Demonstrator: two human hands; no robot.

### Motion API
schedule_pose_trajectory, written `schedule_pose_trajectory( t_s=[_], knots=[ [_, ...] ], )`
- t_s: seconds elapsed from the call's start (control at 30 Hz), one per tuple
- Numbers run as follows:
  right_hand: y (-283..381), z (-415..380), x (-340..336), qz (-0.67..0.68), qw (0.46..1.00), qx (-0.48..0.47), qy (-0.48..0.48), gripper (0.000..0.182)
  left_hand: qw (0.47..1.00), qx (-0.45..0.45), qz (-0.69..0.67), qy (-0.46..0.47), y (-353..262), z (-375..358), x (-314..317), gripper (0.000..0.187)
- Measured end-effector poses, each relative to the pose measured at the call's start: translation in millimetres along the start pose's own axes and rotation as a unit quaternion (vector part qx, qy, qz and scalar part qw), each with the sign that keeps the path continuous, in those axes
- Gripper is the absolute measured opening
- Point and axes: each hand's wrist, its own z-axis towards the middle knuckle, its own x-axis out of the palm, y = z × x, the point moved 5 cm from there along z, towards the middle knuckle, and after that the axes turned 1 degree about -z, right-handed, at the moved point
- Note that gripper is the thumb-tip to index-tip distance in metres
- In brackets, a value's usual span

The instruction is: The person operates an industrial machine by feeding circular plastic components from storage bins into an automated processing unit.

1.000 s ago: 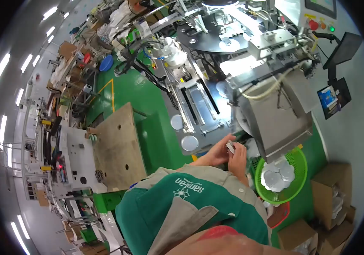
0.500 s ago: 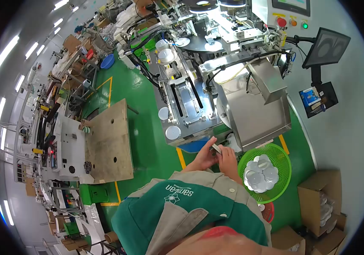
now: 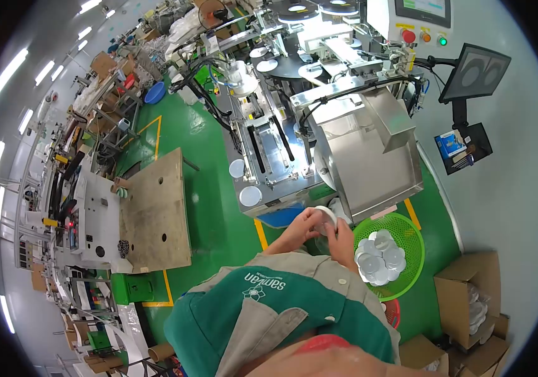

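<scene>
A white round lid (image 3: pixel 327 216) is held tilted in front of my waist, between both hands. My left hand (image 3: pixel 305 229) grips its left edge with bent fingers. My right hand (image 3: pixel 342 241) is closed on the right edge. To the right of my right hand is a green mesh basket (image 3: pixel 415 251) with a pile of white and clear round lids (image 3: pixel 380 257) in it. Two white round pieces (image 3: pixel 250 196) lie on the near left corner of the machine table.
A machine (image 3: pixel 281 147) with a steel chute tray (image 3: pixel 382 182) stands ahead, beside a monitor (image 3: pixel 475 72) and a control panel with buttons (image 3: pixel 409 36). A wooden board table (image 3: pixel 155 213) is at left. Cardboard boxes (image 3: pixel 467 295) sit at lower right on the green floor (image 3: pixel 212 213).
The lid has turned from nearly edge-on to showing its round face, and my fingers have shifted around its rim. The whole view has moved slightly.
</scene>
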Motion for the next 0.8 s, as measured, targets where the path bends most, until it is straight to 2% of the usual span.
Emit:
schedule_pose_trajectory(
  t_s=[0.07,0.1,0.17,0.2,0.4,0.43,0.6,0.67,0.73,0.8],
  knots=[
    [-10.1,0.5,-1.7,0.038,0.998,0.043,0.005,0.026,0.993,0.061,0.094,0.034,-10.5,-9.2,3.4,0.039],
    [-17.0,1.3,-0.7,0.066,0.995,0.070,0.009,0.030,0.993,0.062,0.093,0.034,-12.2,-11.9,3.4,0.041],
    [-19.8,0.2,-1.7,0.108,0.991,0.066,-0.033,0.031,0.990,0.066,0.118,0.043,-10.5,-12.1,-2.6,0.035],
    [-17.0,-0.8,-3.5,0.119,0.989,0.074,-0.037,0.036,0.987,0.080,0.136,0.038,-10.6,-12.6,-3.6,0.030],
    [-21.1,-6.3,-0.9,0.139,0.985,0.101,-0.024,0.029,0.965,0.112,0.235,-0.020,-2.0,-15.9,-11.3,0.022],
    [-20.2,-7.8,-1.6,0.142,0.984,0.108,-0.026,0.029,0.968,0.124,0.217,-0.031,3.1,-15.2,-12.5,0.021],
    [-37.7,-15.3,1.8,0.067,0.990,0.116,-0.040,0.028,0.922,0.172,0.324,-0.125,9.5,-25.2,-5.9,0.022],
    [-46.4,-18.5,4.5,0.077,0.990,0.109,-0.038,0.036,0.913,0.182,0.340,-0.136,19.1,-22.8,-9.9,0.023],
    [-50.9,-21.8,5.0,0.078,0.991,0.097,-0.047,0.034,0.904,0.187,0.355,-0.144,24.4,-23.7,-9.9,0.023],
    [-59.7,-23.2,7.3,0.112,0.989,0.094,-0.027,0.027,0.925,0.159,0.324,-0.116,28.5,-23.6,-7.9,0.024]
  ],
)
